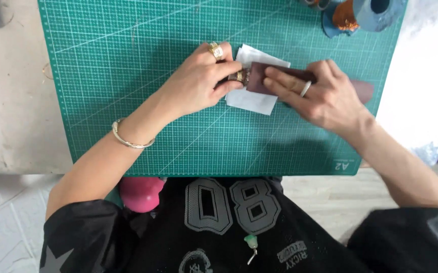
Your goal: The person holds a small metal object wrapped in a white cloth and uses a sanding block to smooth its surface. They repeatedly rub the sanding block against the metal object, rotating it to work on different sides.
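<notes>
A dark maroon leather strip [279,78] lies across a white paper sheet [251,98] on a green cutting mat [143,60]. My right hand [325,96] presses flat on the strip, fingers stretched leftward, a ring on one finger. My left hand [201,81], wearing a gold ring and a bracelet, pinches a small metallic tool [240,76] against the strip's left end. The strip's far end [363,91] shows past my right hand near the mat's right edge.
Blue leather pieces and an orange glittery object [348,15] sit at the mat's top right corner. A pink rounded object [140,193] lies below the mat's front edge near my lap. The mat rests on a pale surface.
</notes>
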